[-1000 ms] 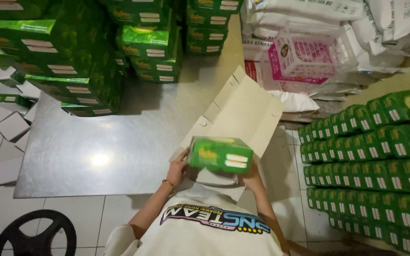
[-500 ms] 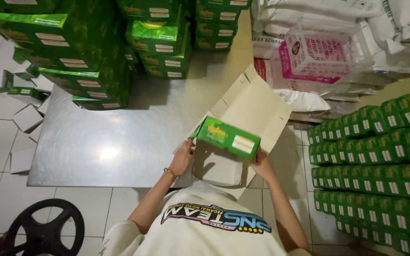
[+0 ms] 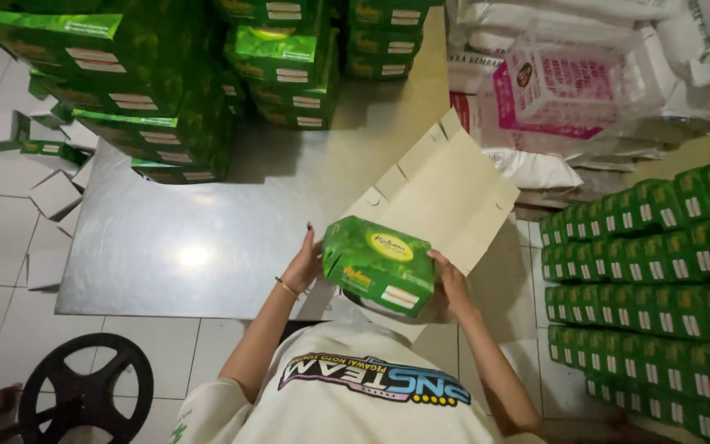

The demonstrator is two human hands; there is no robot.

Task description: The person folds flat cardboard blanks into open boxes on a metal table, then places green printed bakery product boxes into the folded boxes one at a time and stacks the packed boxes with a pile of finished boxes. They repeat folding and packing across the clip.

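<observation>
Above the near edge of the worktop (image 3: 207, 247), the left hand (image 3: 304, 265) and right hand (image 3: 452, 284) gripped a green box (image 3: 380, 265) between them. Flat cardboard (image 3: 445, 197) lay just behind it.

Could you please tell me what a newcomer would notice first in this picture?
First, the bright green box at centre, tilted and held between the left hand and the right hand over a flattened beige carton. Next come the green box stacks at the far end of the shiny metal table, and rows of small green packs on the right.
</observation>
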